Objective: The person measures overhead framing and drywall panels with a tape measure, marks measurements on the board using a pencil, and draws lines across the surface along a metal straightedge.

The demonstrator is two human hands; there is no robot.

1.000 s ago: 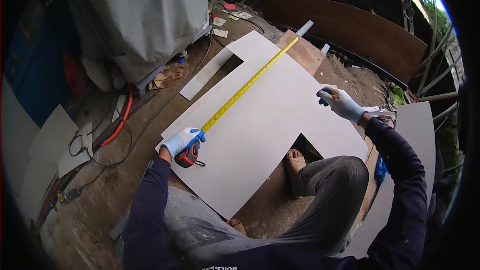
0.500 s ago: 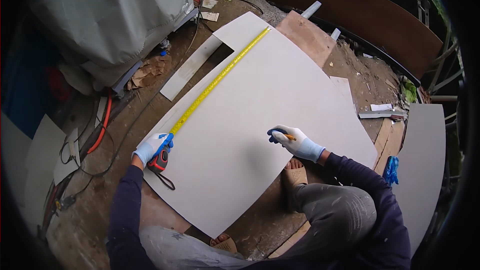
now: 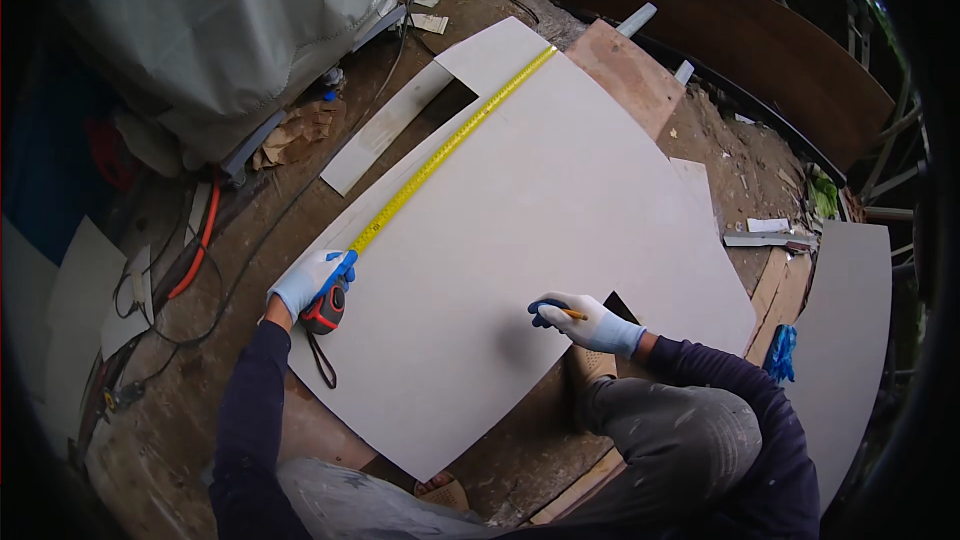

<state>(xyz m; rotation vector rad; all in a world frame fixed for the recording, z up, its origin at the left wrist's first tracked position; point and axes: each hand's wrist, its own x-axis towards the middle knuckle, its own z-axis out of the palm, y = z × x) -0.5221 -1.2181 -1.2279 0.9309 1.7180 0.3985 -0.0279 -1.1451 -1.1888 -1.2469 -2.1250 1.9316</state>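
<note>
Observed left grip (image 3: pixel 308 285), in white glove with blue finger ends, closed on red-and-black tape measure (image 3: pixel 323 312) at near left edge of large white panel (image 3: pixel 560 200). Noted dark wrist loop (image 3: pixel 323 362) just below left grip, trailing from tape measure over panel. Traced yellow blade (image 3: pixel 432 171) from left grip outward, away and rightward across panel, nearly straight, as far as its far edge. Observed right grip (image 3: pixel 588 323), gloved likewise, curled around orange-yellow pencil (image 3: pixel 575 315); located at near side of panel, to right of left grip and well apart from yellow blade. Cannot tell whether touching panel; noted soft shadow (image 3: pixel 520 340) on panel just left of right grip. Seen close beside right grip, on its far right: dark cutout (image 3: pixel 626 307) in panel. Seen just below right grip: sandal (image 3: pixel 596 365). Logged ahead of left grip, along left side of panel: narrow pale strip (image 3: pixel 385 130). Logged left of left grip: orange hose (image 3: pixel 203 246); farther off, beyond and to left, grey cover (image 3: pixel 230 50) in folds. Logged well right of right grip: crumpled blue item (image 3: pixel 780 354) beside grey board (image 3: pixel 848 340).
</note>
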